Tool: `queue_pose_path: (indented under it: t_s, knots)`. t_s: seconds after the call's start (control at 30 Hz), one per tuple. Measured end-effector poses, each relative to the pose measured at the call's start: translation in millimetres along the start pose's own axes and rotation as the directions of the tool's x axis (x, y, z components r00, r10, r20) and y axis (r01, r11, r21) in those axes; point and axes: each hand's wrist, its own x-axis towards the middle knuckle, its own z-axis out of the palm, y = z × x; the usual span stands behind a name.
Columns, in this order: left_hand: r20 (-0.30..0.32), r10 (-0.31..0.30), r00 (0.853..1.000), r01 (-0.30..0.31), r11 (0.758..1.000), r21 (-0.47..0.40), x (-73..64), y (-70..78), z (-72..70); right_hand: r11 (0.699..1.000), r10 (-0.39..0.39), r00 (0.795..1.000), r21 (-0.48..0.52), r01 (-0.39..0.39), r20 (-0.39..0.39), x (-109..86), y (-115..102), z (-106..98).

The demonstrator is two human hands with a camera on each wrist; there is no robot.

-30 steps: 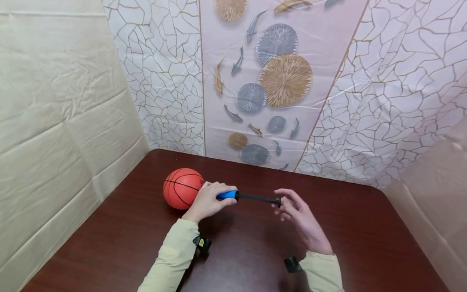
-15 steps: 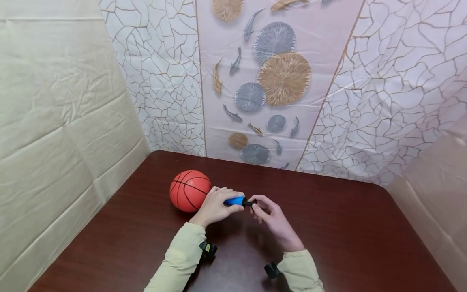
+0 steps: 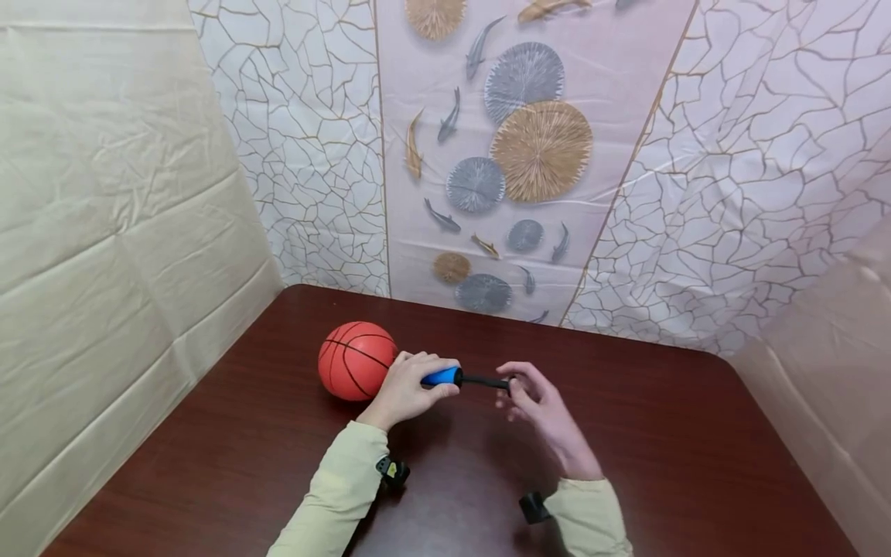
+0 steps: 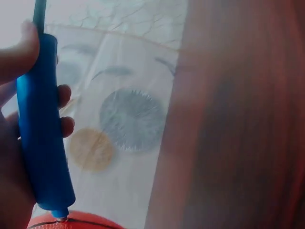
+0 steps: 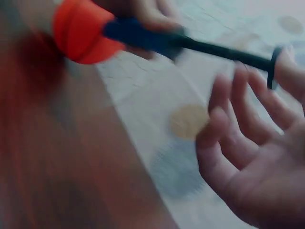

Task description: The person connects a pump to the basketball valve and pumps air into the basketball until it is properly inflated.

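Note:
A red basketball point(image 3: 356, 362) with black lines sits on the table at the left in the head view. My left hand point(image 3: 411, 391) grips the blue barrel of a ball pump point(image 3: 442, 377) right beside it. In the left wrist view, the pump's metal needle point(image 4: 62, 219) meets the ball's surface point(image 4: 88, 220). A black plunger rod point(image 3: 483, 380) sticks out of the barrel to the right, partly drawn out. My right hand point(image 3: 546, 414) holds the flat disc at the rod's end point(image 5: 273, 67), thumb on its outer face and fingertips along its inner side by the rod.
The dark reddish-brown table point(image 3: 661, 449) reaches back to a patterned cloth wall point(image 3: 487, 232). Beige cloth point(image 3: 132, 255) hangs along the left side. Black wrist cameras point(image 3: 534, 507) stick out from both sleeves.
My right hand first moved left, pushing the rod nearly all the way into the barrel, then drew it partly out again to the right. My left hand and the ball shifted slightly.

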Motion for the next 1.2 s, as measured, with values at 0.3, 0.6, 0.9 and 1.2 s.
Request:
queue_pose_path:
  t_s: [0.3,0.6,0.9,1.2]
  knots:
    - [-0.031,0.058,0.998,-0.059,0.998,-0.012,-0.4,5.2,11.1,0.999,0.02,1.0,-0.034,-0.02,0.0,10.1,5.8,28.1]
    - [-0.071,0.041,0.997,-0.041,0.999,0.007,-0.7,-3.6,-12.9,0.998,0.018,0.996,0.067,-0.012,-0.086,-13.6,-24.2,-19.0]
    - [0.013,0.039,0.999,-0.039,0.999,-0.004,-1.9,4.8,5.8,0.997,-0.001,0.998,0.076,-0.004,0.063,-1.0,3.2,1.5]
    - [0.016,0.062,0.998,-0.062,0.998,-0.007,-1.0,4.2,5.7,1.0,0.017,0.997,0.024,-0.019,0.08,8.3,10.4,24.9]
